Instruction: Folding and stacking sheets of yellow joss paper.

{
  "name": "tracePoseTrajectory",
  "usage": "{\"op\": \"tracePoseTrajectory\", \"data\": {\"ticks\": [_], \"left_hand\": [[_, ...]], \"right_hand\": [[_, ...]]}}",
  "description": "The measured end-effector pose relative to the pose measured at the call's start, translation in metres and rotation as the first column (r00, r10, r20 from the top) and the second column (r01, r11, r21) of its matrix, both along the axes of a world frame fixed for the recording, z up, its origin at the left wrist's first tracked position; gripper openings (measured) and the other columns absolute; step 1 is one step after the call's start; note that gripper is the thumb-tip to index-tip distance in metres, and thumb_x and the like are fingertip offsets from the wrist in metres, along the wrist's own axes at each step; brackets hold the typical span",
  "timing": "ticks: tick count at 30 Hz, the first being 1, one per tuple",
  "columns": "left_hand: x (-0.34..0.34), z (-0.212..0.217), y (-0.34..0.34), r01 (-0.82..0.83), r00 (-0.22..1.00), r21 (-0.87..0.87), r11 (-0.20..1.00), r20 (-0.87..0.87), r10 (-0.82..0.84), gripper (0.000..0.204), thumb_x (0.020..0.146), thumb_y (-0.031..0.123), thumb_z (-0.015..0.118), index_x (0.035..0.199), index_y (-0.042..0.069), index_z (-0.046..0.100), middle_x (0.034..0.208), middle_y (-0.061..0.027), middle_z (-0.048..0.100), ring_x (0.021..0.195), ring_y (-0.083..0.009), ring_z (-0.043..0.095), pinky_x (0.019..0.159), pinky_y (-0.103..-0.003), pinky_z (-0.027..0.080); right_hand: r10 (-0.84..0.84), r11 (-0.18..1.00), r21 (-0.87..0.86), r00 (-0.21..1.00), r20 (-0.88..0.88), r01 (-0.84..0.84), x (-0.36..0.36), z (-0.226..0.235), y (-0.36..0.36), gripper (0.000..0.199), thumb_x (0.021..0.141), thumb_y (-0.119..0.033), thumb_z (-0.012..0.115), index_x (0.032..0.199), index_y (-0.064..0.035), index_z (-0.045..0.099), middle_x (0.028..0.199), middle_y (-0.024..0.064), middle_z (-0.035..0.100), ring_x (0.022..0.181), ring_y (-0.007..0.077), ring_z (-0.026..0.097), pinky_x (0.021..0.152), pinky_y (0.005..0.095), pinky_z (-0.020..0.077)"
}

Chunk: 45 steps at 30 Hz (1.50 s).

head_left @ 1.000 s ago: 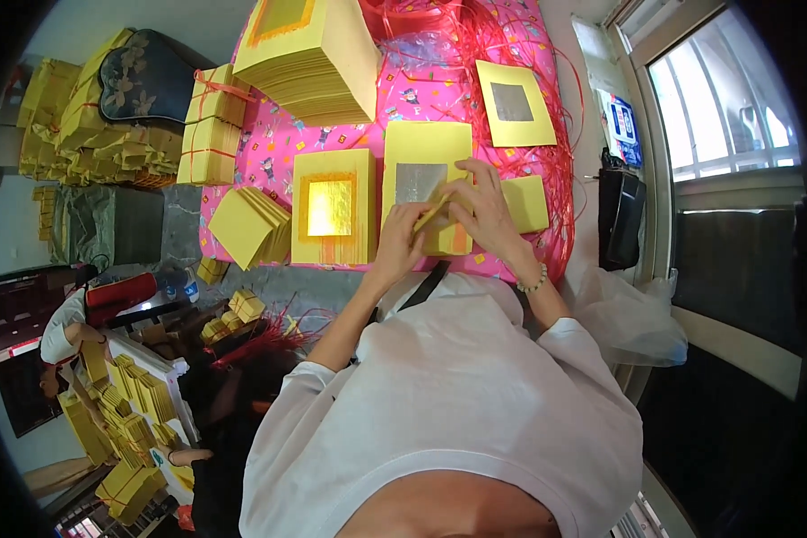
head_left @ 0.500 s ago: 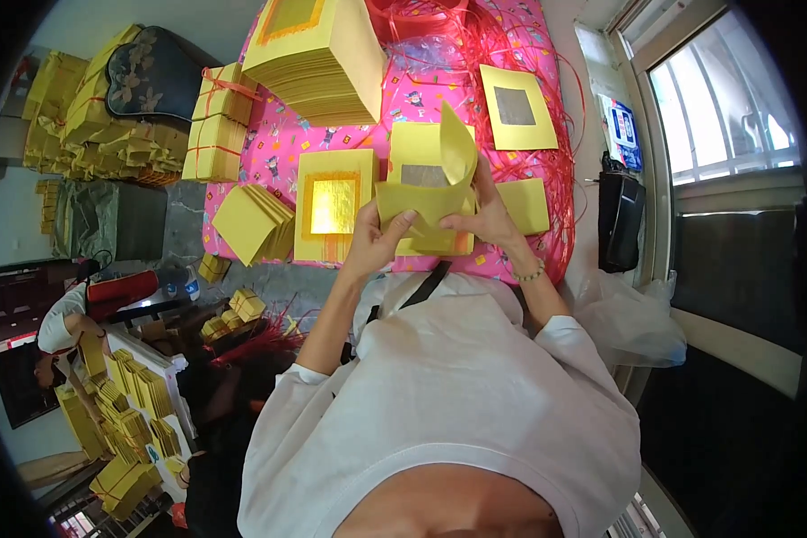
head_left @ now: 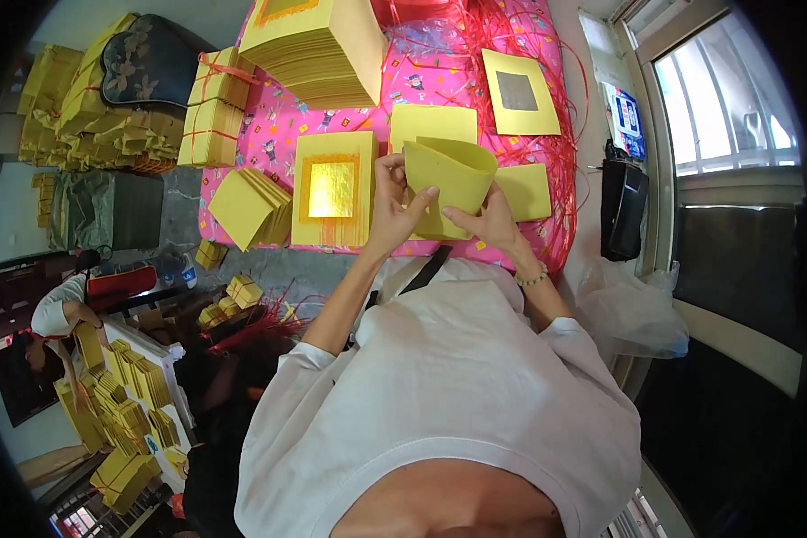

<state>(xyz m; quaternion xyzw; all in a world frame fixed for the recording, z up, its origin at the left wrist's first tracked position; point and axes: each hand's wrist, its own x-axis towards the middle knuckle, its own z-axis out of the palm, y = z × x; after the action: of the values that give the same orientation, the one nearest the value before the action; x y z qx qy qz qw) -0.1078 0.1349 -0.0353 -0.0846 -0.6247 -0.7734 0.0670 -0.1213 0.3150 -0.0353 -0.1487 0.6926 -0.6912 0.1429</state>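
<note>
Between my two hands I hold yellow paper (head_left: 450, 179), its upper part curled over into a loose loop. My left hand (head_left: 398, 206) grips its left side, thumb in front and fingers behind. On the lower right edge, my right hand (head_left: 491, 220) pinches it with the thumb in front; the fingers behind are partly hidden. Beneath and behind it lies a yellow paper stack (head_left: 432, 125), mostly covered. Left of my hands sits a stack topped with a gold foil square (head_left: 333, 190) in an orange border. A plain yellow sheet (head_left: 524, 193) lies beside my right hand.
A pink patterned cloth (head_left: 273, 125) covers the table. On it stand a tall paper stack (head_left: 318, 63), a fanned pile (head_left: 249, 208), a silver-square sheet (head_left: 518, 91) and red plastic strips (head_left: 551, 54). Tied bundles (head_left: 213, 130) stand left; another person (head_left: 63, 314) works at a lower-left table.
The paper has been raised slightly and its flap bent over into a loop. My left hand has moved up and right along its side; the silver square beneath is now covered.
</note>
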Motion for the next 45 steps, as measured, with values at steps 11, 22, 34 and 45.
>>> {"op": "tracePoseTrajectory", "data": {"ticks": [11,22,34,45], "left_hand": [[0.000,-0.021,0.003,0.057,0.998,-0.161,0.985,-0.005,-0.058,0.045,0.086,0.002,0.063,0.126,0.001,0.042,0.116,-0.0083,0.052,0.112,-0.0161,0.049,0.097,-0.030,0.038],[-0.030,0.015,0.003,0.193,0.895,0.028,0.981,0.404,-0.187,0.039,0.092,0.014,0.059,0.126,0.000,0.046,0.116,-0.0077,0.056,0.107,-0.0130,0.053,0.092,-0.028,0.043],[-0.038,0.033,0.013,0.159,0.797,0.131,0.979,0.567,-0.206,0.035,0.098,0.019,0.048,0.127,0.000,0.044,0.118,-0.0089,0.056,0.106,-0.0151,0.053,0.090,-0.028,0.044],[-0.038,0.018,0.014,0.160,0.822,0.166,0.973,0.524,-0.225,0.031,0.096,0.015,0.049,0.123,0.000,0.045,0.115,-0.0095,0.057,0.104,-0.0143,0.054,0.088,-0.028,0.045]], "right_hand": [[-0.078,0.969,0.200,0.952,-0.296,0.142,0.001,-0.018,0.002,0.058,0.075,-0.011,0.077,0.124,-0.0008,0.048,0.115,0.0112,0.059,0.103,0.0198,0.059,0.087,0.0332,0.0486],[-0.143,0.984,-0.090,0.984,0.109,0.154,-0.015,0.005,0.004,0.049,0.085,-0.005,0.066,0.129,0.0005,0.045,0.116,0.0076,0.059,0.104,0.0142,0.057,0.089,0.0283,0.0475],[-0.075,0.968,-0.193,0.920,0.385,0.160,-0.018,0.012,0.012,0.039,0.087,-0.009,0.065,0.122,0.0019,0.051,0.112,0.0088,0.061,0.100,0.0135,0.060,0.084,0.0272,0.0500],[-0.119,0.980,-0.124,0.961,0.249,0.154,-0.017,0.009,0.012,0.046,0.085,-0.004,0.066,0.126,0.0013,0.046,0.114,0.0088,0.059,0.103,0.0140,0.058,0.087,0.0280,0.0490]]}}
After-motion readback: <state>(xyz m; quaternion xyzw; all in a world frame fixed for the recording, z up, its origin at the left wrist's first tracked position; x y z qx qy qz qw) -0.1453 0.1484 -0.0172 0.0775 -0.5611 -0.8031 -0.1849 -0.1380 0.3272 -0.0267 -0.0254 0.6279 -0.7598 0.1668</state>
